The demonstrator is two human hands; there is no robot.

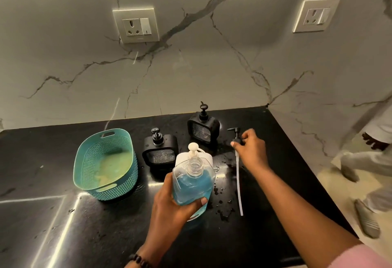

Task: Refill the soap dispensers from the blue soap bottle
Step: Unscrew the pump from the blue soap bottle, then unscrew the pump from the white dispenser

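Left hand (pixel 169 208) is wrapped tight round the blue soap bottle (pixel 192 180), lifted above the black counter (pixel 63 225) with its neck uncapped; right hand (pixel 251 149) pinches the black pump head (pixel 236 135), its white tube (pixel 238 180) trailing over wet droplets; two black dispensers (pixel 160 151) (pixel 203 128) stand just behind, a white one (pixel 194 153) behind the bottle; a teal basket (pixel 106 163) sits leftward.

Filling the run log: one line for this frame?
left hand: holds blue soap bottle, neck open | right hand: on pump, on counter | dispensers: capped
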